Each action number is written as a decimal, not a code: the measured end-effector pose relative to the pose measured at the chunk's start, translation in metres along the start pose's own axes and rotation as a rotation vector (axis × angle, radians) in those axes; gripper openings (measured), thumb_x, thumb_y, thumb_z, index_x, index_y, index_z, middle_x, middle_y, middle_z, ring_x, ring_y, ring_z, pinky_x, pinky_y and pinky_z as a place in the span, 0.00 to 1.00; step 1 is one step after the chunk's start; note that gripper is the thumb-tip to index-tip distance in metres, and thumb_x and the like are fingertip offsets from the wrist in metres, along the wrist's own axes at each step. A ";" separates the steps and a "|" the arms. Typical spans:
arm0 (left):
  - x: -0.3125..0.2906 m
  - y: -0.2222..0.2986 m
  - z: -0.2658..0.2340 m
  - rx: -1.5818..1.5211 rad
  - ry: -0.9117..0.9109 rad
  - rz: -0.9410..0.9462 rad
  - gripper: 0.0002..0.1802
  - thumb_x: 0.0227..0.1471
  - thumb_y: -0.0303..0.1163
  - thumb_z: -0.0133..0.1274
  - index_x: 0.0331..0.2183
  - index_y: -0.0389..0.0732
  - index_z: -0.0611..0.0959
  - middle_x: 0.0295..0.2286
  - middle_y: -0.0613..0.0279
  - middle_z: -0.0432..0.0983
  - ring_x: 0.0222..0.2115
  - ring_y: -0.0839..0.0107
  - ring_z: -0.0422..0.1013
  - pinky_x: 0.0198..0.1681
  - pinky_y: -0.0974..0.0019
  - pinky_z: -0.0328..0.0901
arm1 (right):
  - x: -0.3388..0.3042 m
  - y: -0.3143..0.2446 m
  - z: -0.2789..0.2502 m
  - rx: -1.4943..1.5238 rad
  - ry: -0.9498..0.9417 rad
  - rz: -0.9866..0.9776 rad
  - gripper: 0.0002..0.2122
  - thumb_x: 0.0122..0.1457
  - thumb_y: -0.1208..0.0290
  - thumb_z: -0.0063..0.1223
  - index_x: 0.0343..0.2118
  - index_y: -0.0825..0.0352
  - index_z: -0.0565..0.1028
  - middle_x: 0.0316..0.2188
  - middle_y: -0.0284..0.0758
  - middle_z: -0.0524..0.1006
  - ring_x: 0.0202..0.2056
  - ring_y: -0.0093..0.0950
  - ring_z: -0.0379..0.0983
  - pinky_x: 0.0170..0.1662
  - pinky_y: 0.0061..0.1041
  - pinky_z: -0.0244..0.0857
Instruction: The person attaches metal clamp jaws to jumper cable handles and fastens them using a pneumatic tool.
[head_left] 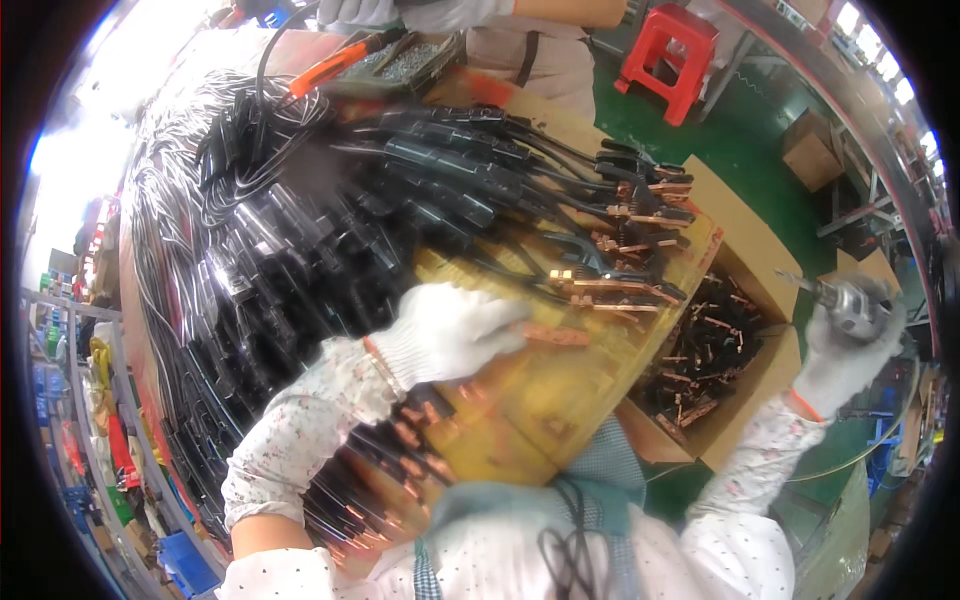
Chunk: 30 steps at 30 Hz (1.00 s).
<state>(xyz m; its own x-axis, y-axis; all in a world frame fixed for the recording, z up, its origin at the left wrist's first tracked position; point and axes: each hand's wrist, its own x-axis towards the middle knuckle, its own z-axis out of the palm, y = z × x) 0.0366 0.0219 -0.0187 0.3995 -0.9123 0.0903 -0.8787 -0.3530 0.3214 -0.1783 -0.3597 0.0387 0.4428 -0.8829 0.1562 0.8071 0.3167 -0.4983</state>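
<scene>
From where I stood, the work looked partway through a big batch. The left hand [455,335] lay over the table [530,410], palm down, its fingers together and slightly bent, with the tips at the near end of a copper strip [560,336]; I could not tell whether they gripped it or only touched it. The right hand [850,355] was out past the box [772,368], fingers wrapped firmly about a driver [855,312] whose bit pointed back toward the table and touched nothing.

Beyond the left hand, at the table's far right, lay a heap of clamps [640,290], black and copper, with black leads [535,150] running back from several of them. Those I took for done, or close to it, though the heap hid how well each was fastened. Nearer the body, below the left forearm, a row of cables ended in copper tips [415,437] with no clamp on them that I could see; that lot, I judged, was left to do. The box, just beside the table, was well filled with loose clamp parts, and I took them for stock waiting, though I could not be sure.

Across the table were another person's gloved hands [358,10], near an orange tool [332,68] and a tray of small metal bits
</scene>
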 end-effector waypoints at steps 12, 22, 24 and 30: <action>0.001 0.009 -0.006 0.100 -0.192 -0.071 0.13 0.50 0.46 0.60 0.35 0.50 0.85 0.20 0.62 0.79 0.22 0.59 0.76 0.23 0.59 0.67 | -0.133 0.165 0.095 -0.374 -0.191 0.306 0.16 0.55 0.69 0.49 0.43 0.76 0.71 0.22 0.38 0.70 0.27 0.31 0.69 0.36 0.35 0.67; 0.008 0.013 -0.013 0.124 -0.396 -0.177 0.14 0.55 0.49 0.55 0.35 0.51 0.85 0.20 0.61 0.79 0.23 0.59 0.78 0.25 0.58 0.69 | -0.140 0.172 0.071 -0.904 -0.501 -0.035 0.10 0.53 0.68 0.49 0.31 0.72 0.70 0.24 0.40 0.68 0.28 0.33 0.66 0.36 0.35 0.63; 0.009 0.015 -0.015 0.123 -0.394 -0.182 0.15 0.55 0.49 0.54 0.36 0.51 0.85 0.20 0.61 0.79 0.23 0.59 0.78 0.25 0.58 0.69 | -0.144 0.166 0.069 -0.288 -0.388 0.331 0.22 0.55 0.86 0.55 0.53 0.70 0.68 0.42 0.37 0.76 0.39 0.28 0.77 0.47 0.33 0.73; 0.008 0.017 -0.015 0.141 -0.373 -0.183 0.16 0.56 0.49 0.53 0.38 0.49 0.84 0.18 0.61 0.78 0.22 0.59 0.78 0.24 0.58 0.69 | -0.151 0.157 0.093 -0.342 -0.395 0.254 0.28 0.53 0.81 0.61 0.57 0.67 0.63 0.38 0.38 0.76 0.36 0.27 0.76 0.41 0.29 0.74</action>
<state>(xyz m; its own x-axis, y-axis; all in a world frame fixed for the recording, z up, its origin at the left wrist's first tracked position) 0.0290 0.0118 0.0020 0.4529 -0.8357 -0.3108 -0.8397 -0.5169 0.1664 -0.0828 -0.1443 0.0161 0.7716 -0.5763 0.2694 0.5133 0.3139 -0.7987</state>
